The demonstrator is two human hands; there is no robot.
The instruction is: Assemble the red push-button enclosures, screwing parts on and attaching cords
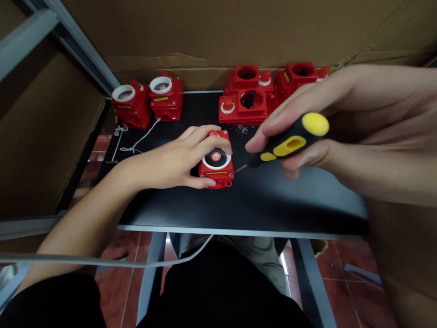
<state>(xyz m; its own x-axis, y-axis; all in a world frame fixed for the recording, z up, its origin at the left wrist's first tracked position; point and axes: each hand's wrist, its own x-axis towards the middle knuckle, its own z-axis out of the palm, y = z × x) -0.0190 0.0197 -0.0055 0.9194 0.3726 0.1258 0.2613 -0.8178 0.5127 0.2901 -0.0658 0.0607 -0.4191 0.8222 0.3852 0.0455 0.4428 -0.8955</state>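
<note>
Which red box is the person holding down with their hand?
The red box at the front, under the left hand. It's got a black disc inside its white ring; the other red boxes stand farther back.

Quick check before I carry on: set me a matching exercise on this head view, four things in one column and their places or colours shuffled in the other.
Column one
1. Tabletop
2. Left grip
3. Cardboard
4. Screwdriver

Column two
A. Black and yellow handle, held in the right grip
B. Plain brown, standing behind the work surface
C. Black, with a pale near edge
D. Fingers spread over a red box with a white ring

Right pairs: 1-C, 2-D, 3-B, 4-A.
</note>
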